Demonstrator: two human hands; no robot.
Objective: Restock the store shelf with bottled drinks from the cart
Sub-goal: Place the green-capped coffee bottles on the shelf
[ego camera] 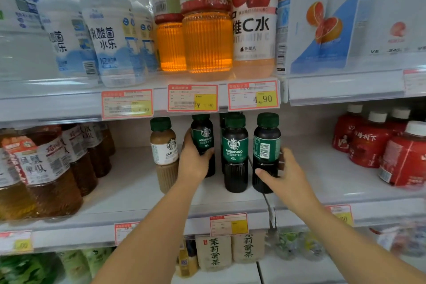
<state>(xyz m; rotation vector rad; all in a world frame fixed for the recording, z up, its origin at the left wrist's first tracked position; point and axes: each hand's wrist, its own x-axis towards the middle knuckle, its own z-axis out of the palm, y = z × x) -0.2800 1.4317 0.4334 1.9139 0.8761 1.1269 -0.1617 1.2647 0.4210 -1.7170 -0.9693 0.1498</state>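
On the middle shelf (138,189) stand dark coffee bottles with green caps and green labels. My left hand (194,161) grips one dark bottle (202,138) round its lower half, just right of a beige latte bottle (164,145). My right hand (284,173) grips another dark bottle (266,143) at its base, barcode facing me, standing at the right of the group. Between them stands a third dark bottle (235,152), free of both hands. More dark bottles sit behind it, mostly hidden.
Brown tea bottles (53,168) fill the shelf's left, red bottles with white caps (380,145) its right. The shelf above carries white, amber and pink bottles behind price tags (192,98). Tea bottles (214,253) stand on the shelf below. No cart is in view.
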